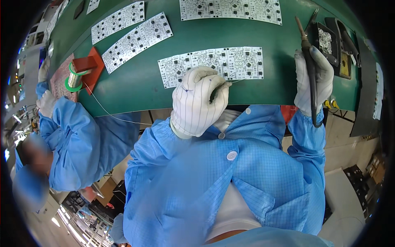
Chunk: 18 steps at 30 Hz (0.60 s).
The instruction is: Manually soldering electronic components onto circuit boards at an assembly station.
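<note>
Far left: solder spool (74,76) on red stand (91,66), thin solder wire (108,112) trailing right. Centre: left hand (199,101), gloved, fingers pinched together on the wire's end at the near edge of white circuit panel (214,66) lying flat on green surface (135,88). Right: right hand (313,82) clamped around soldering iron (307,57), tip raised. Wire judged light, soft, easily kinked; best gripped near its end.
</note>
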Each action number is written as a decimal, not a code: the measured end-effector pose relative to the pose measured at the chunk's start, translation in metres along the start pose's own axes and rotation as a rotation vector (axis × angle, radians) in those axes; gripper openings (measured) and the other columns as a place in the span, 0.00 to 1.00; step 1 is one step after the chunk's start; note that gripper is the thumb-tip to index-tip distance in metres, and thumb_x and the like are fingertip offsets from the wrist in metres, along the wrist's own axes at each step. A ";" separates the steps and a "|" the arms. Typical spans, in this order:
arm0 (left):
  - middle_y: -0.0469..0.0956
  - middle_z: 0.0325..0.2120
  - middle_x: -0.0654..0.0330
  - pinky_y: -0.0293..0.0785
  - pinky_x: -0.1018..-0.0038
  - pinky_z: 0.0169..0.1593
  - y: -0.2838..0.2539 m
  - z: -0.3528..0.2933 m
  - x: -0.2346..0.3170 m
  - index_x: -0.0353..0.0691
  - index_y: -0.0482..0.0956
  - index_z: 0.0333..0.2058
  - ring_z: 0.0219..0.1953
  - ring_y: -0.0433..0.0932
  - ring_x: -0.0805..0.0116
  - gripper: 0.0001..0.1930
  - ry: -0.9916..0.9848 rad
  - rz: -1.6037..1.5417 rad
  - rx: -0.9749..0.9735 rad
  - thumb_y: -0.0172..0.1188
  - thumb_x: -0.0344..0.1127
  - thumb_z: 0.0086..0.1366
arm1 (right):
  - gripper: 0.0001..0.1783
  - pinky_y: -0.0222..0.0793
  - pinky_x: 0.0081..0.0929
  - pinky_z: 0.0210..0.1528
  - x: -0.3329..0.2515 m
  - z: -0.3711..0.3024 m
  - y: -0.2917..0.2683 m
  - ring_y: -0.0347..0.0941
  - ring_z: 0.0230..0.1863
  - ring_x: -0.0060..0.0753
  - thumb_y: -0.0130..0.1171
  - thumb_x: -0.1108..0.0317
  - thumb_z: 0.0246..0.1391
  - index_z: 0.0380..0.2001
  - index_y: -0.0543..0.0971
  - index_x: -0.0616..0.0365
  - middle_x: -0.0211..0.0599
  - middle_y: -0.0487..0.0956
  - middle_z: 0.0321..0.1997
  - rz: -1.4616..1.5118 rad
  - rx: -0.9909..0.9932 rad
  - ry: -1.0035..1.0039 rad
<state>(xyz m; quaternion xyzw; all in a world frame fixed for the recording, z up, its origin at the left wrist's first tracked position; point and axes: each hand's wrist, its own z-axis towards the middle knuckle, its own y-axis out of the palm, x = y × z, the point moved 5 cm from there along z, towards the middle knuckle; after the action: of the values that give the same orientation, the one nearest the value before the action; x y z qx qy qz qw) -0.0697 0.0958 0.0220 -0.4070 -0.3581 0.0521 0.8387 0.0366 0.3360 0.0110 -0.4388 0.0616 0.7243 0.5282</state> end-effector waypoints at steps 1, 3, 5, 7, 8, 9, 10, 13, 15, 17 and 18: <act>0.77 0.33 0.60 0.78 0.69 0.34 0.000 0.000 0.002 0.42 0.79 0.30 0.35 0.79 0.62 0.09 0.065 0.041 0.025 0.70 0.30 0.51 | 0.18 0.76 0.19 0.30 0.000 -0.001 0.000 0.79 0.28 0.21 0.69 0.74 0.53 0.47 0.77 0.61 0.39 0.83 0.33 0.036 0.016 0.032; 0.77 0.33 0.59 0.78 0.69 0.33 0.002 -0.001 0.003 0.42 0.79 0.30 0.34 0.79 0.62 0.09 0.029 0.038 0.012 0.70 0.29 0.50 | 0.18 0.76 0.19 0.31 0.001 -0.002 -0.001 0.79 0.28 0.21 0.70 0.73 0.52 0.46 0.77 0.62 0.38 0.83 0.33 0.076 0.031 0.072; 0.77 0.33 0.59 0.78 0.69 0.32 0.004 -0.002 0.002 0.41 0.79 0.30 0.33 0.79 0.62 0.10 -0.007 0.036 -0.003 0.71 0.29 0.50 | 0.17 0.75 0.18 0.31 0.003 -0.002 0.000 0.78 0.27 0.19 0.71 0.73 0.51 0.43 0.77 0.63 0.37 0.82 0.32 0.065 -0.026 0.128; 0.77 0.33 0.58 0.77 0.69 0.31 0.001 -0.007 0.003 0.41 0.78 0.29 0.32 0.79 0.61 0.10 0.033 0.059 0.056 0.70 0.28 0.49 | 0.16 0.74 0.17 0.31 -0.004 0.000 -0.003 0.77 0.27 0.18 0.70 0.74 0.50 0.42 0.77 0.62 0.37 0.82 0.32 0.080 -0.029 0.201; 0.77 0.33 0.58 0.77 0.69 0.31 -0.001 -0.009 0.003 0.41 0.78 0.29 0.32 0.79 0.61 0.10 0.031 0.058 0.057 0.70 0.28 0.49 | 0.15 0.74 0.17 0.31 -0.005 0.001 -0.003 0.77 0.26 0.17 0.70 0.74 0.50 0.41 0.77 0.62 0.36 0.82 0.31 0.096 -0.031 0.275; 0.77 0.32 0.58 0.77 0.69 0.30 -0.001 -0.010 0.003 0.40 0.77 0.29 0.32 0.79 0.61 0.10 0.039 0.070 0.042 0.70 0.28 0.49 | 0.15 0.74 0.17 0.31 -0.004 0.001 -0.005 0.77 0.26 0.17 0.70 0.74 0.50 0.41 0.77 0.62 0.36 0.82 0.31 0.094 -0.032 0.281; 0.77 0.32 0.57 0.77 0.69 0.30 -0.001 -0.011 0.003 0.40 0.77 0.29 0.32 0.79 0.61 0.10 0.046 0.081 0.027 0.70 0.28 0.49 | 0.15 0.73 0.16 0.30 -0.003 0.002 -0.006 0.76 0.26 0.17 0.69 0.75 0.50 0.41 0.77 0.62 0.35 0.82 0.31 0.096 -0.036 0.293; 0.77 0.32 0.57 0.77 0.69 0.30 0.000 -0.015 0.002 0.40 0.76 0.28 0.31 0.79 0.60 0.10 0.016 0.069 -0.006 0.69 0.27 0.49 | 0.13 0.71 0.15 0.31 -0.004 0.002 -0.004 0.74 0.26 0.16 0.67 0.76 0.52 0.41 0.78 0.61 0.35 0.81 0.31 0.133 -0.034 0.336; 0.77 0.32 0.57 0.77 0.69 0.30 -0.002 -0.017 0.002 0.40 0.76 0.28 0.31 0.79 0.60 0.09 0.013 0.065 -0.010 0.69 0.27 0.49 | 0.12 0.70 0.15 0.32 -0.004 0.001 -0.004 0.73 0.28 0.16 0.66 0.76 0.53 0.41 0.78 0.61 0.34 0.80 0.32 0.168 -0.029 0.365; 0.77 0.32 0.56 0.77 0.69 0.30 -0.003 -0.018 0.001 0.40 0.76 0.28 0.30 0.79 0.60 0.09 0.009 0.062 -0.012 0.69 0.27 0.49 | 0.12 0.70 0.15 0.32 -0.005 0.002 -0.005 0.74 0.28 0.16 0.66 0.76 0.53 0.41 0.78 0.62 0.35 0.80 0.32 0.130 -0.070 0.330; 0.77 0.31 0.56 0.76 0.69 0.29 -0.003 -0.018 0.001 0.40 0.76 0.27 0.29 0.79 0.60 0.09 0.033 0.075 -0.002 0.68 0.27 0.49 | 0.12 0.70 0.15 0.32 -0.006 0.002 -0.004 0.74 0.28 0.16 0.66 0.76 0.53 0.41 0.78 0.62 0.35 0.80 0.32 0.132 -0.074 0.333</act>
<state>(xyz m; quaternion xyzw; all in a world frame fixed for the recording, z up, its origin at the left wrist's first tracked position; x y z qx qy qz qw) -0.0580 0.0824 0.0172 -0.4218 -0.3289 0.0766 0.8415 0.0392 0.3349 0.0179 -0.5668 0.1500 0.6766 0.4455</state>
